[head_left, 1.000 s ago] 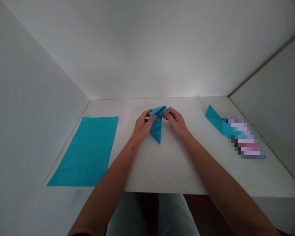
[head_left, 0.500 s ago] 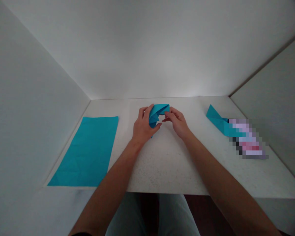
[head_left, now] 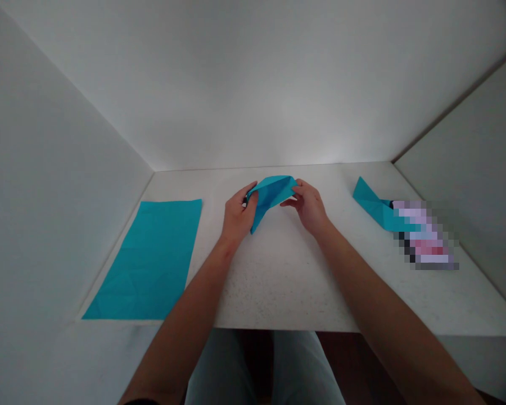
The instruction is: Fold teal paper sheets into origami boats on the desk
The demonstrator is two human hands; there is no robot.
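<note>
Between my hands, above the white tabletop, is a folded piece of blue paper (head_left: 273, 191), bent into an arch with creased flaps and a point hanging down at its left end. My left hand (head_left: 239, 212) grips the left part, thumb in front and fingers behind. At the other end, my right hand (head_left: 310, 205) pinches the upper right corner, with its lower fingers curled beneath. Part of the paper behind the left fingers is hidden.
A flat, faintly creased blue sheet (head_left: 152, 259) lies to the left. On the right, another folded blue paper (head_left: 373, 208) overlaps a pixelated object (head_left: 428, 242). White walls enclose the white table (head_left: 287, 281) at the back and both sides.
The folded paper has spread into a wider arch, its inside facing me. My left hand has shifted slightly left with its thumb now on the paper; my right hand has moved slightly right.
</note>
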